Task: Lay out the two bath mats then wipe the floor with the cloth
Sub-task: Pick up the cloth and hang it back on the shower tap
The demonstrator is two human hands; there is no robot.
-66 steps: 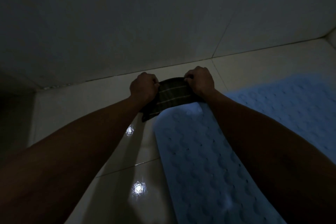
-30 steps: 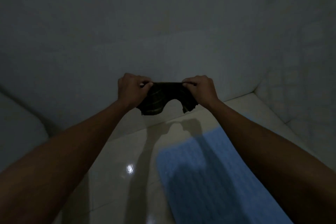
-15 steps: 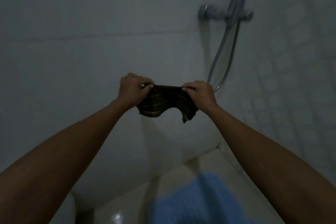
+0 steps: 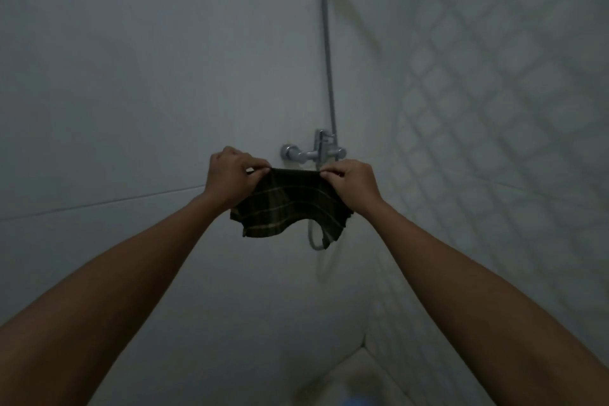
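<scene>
The cloth has been lifted off the floor and is now held up by its top edge, pinched between left hand and right hand, before the shower mixer. Wiping is judged finished or paused (only a blue mat sliver is seen).

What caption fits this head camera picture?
Both hands, left and right, stretch a dark checked cloth before the shower tap.
</scene>
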